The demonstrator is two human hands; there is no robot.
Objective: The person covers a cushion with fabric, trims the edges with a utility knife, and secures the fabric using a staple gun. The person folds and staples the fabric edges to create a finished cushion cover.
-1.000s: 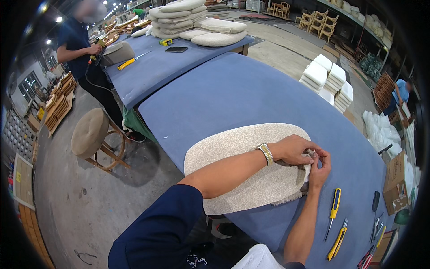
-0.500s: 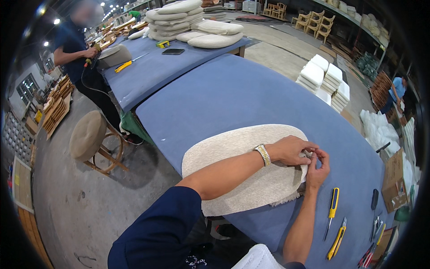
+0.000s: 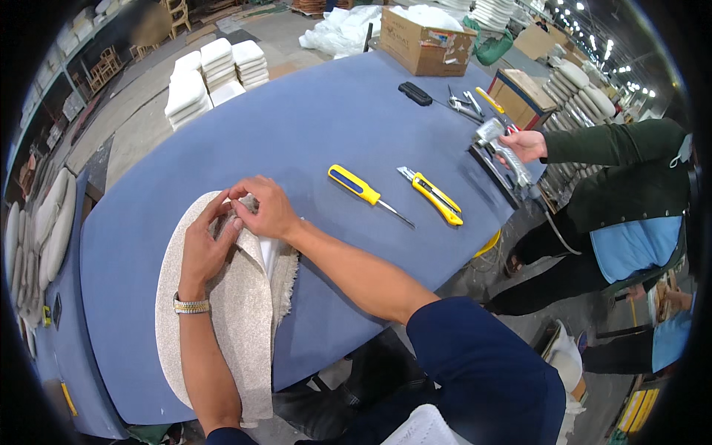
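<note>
A beige fabric piece (image 3: pixel 245 326) with a rounded end lies on the blue table. Its right side is partly lifted, showing a white layer (image 3: pixel 269 251) and a frayed edge (image 3: pixel 285 285). My left hand (image 3: pixel 206 248), below a wristwatch, pinches the fabric near its far end. Right against it, my right hand (image 3: pixel 263 208) has its fingers closed on the same folded edge. The fingertips nearly meet, and the exact fold between them is partly hidden. To the right lie a yellow screwdriver (image 3: pixel 356 185) and a yellow utility knife (image 3: pixel 436 198), both untouched.
Across the right corner, a co-worker's hand (image 3: pixel 525 146) holds a staple gun (image 3: pixel 500 144) over the table edge. Behind it are hand tools (image 3: pixel 466 107), a black case (image 3: pixel 414 93) and a cardboard box (image 3: pixel 419 48). White cushions (image 3: pixel 215 63) stand stacked beyond the far edge.
The view has swung to the right, bringing the co-worker with the staple gun into sight. Both my hands remain at the fabric's edge, whose lifted side now shows the white layer.
</note>
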